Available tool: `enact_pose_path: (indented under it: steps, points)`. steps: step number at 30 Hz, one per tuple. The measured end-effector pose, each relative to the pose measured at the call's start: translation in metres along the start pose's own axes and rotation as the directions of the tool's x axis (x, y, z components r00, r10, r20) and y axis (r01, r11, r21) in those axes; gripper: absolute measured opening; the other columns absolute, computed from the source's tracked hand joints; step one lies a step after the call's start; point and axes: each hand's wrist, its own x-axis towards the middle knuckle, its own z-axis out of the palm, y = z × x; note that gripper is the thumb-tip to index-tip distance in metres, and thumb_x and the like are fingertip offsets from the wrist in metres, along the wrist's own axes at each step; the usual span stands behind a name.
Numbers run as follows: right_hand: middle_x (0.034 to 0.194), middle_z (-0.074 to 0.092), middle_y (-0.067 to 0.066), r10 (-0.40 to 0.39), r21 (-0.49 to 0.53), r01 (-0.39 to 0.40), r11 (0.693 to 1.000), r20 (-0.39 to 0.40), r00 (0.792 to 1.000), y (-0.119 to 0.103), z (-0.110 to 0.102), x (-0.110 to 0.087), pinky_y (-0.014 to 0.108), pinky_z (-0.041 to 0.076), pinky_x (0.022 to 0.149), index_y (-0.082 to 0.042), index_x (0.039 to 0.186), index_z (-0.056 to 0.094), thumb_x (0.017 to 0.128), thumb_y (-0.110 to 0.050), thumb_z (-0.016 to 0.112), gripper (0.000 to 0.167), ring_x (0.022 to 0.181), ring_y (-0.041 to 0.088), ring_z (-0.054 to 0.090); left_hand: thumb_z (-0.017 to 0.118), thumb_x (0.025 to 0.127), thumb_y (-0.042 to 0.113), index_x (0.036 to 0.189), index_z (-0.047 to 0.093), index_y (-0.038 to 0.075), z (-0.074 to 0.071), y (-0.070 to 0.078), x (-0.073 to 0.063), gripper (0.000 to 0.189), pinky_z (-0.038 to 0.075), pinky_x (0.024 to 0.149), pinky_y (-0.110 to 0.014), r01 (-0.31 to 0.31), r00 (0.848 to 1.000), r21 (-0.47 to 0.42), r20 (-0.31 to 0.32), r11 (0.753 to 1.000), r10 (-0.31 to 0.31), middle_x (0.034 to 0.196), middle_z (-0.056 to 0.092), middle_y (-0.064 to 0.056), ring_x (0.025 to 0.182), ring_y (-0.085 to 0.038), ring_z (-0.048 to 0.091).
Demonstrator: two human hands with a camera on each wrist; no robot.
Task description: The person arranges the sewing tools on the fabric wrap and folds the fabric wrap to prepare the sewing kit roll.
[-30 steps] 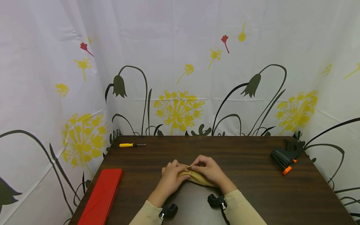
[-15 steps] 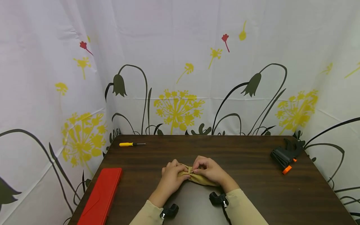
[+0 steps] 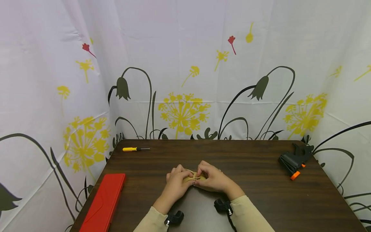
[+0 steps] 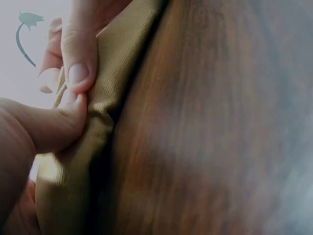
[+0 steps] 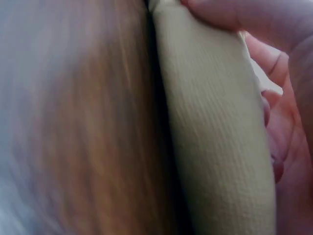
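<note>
A tan ribbed-fabric pouch (image 5: 215,112) stands on the table's near middle, between both hands. My left hand (image 3: 176,184) grips its left part, with the thumb on the near side and the fingers behind. My right hand (image 3: 215,180) pinches near the middle of the top edge, its thumb close against the left thumb. In the left wrist view the two thumbs meet over the pouch (image 4: 68,196), and the cloth creases beside them. A narrow tan strip (image 3: 195,175) shows between the hands in the head view. Fingers hide much of the pouch.
A long red case (image 3: 102,201) lies along the left table edge. Toward the back left is a yellow-handled screwdriver (image 3: 130,149). A black clamp with orange pads (image 3: 293,161) lies at the right. A patterned curtain (image 3: 185,64) hangs behind the dark wooden table (image 3: 290,206).
My right hand's fingers have shifted left and its thumb has come down nearer the left thumb. The left hand keeps its hold. The pouch stays in the same spot.
</note>
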Motion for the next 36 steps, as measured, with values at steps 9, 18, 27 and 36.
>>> enact_pose_path:
  steps: [9,18,27,36]
  points:
    - [0.1,0.07,-0.003,0.042,0.043,-0.038,0.998,-0.084,0.996,-0.003,0.0,0.001,0.02,0.045,0.069,-0.022,0.089,0.072,0.089,-0.015,0.092,0.021,0.081,0.018,0.058,0.08,0.096,0.021,0.121,0.081,0.022,-0.019,-0.021,0.008,0.025,0.033,0.094,-0.041,0.105,0.974,-0.35,0.227,0.931,-0.025,0.115,0.068,0.0,0.106,-0.017,0.054]
    - [0.092,0.068,0.001,0.08,0.091,-0.07,0.993,-0.108,0.991,-0.001,-0.003,0.0,0.02,0.041,0.061,-0.024,0.085,0.077,0.089,-0.016,0.092,0.017,0.069,0.007,0.049,0.057,0.091,-0.008,0.127,0.069,-0.004,-0.019,-0.032,0.011,0.038,0.053,0.094,-0.022,0.317,0.948,-0.719,0.242,0.619,-0.205,0.132,0.069,-0.026,0.12,-0.03,0.064]
    - [0.097,0.069,0.004,0.007,-0.026,-0.012,1.0,-0.195,0.981,0.008,-0.011,-0.002,0.022,0.049,0.067,-0.022,0.094,0.077,0.091,-0.018,0.09,0.014,0.077,0.012,0.058,0.061,0.096,-0.005,0.124,0.07,-0.004,-0.019,-0.032,0.009,0.029,0.05,0.095,-0.021,0.26,0.954,-0.756,0.104,0.601,-0.281,0.137,0.067,-0.023,0.123,-0.024,0.062]
    - [0.117,0.082,-0.009,0.198,0.048,-0.193,0.98,-0.316,0.928,0.035,-0.062,-0.034,0.037,0.055,0.11,-0.027,0.106,0.084,0.094,-0.029,0.087,0.013,0.119,0.016,0.074,0.071,0.104,0.014,0.121,0.079,0.013,-0.019,-0.036,0.011,0.019,0.044,0.118,-0.049,0.222,0.975,-0.556,0.115,0.801,-0.19,0.13,0.074,-0.005,0.136,-0.028,0.061]
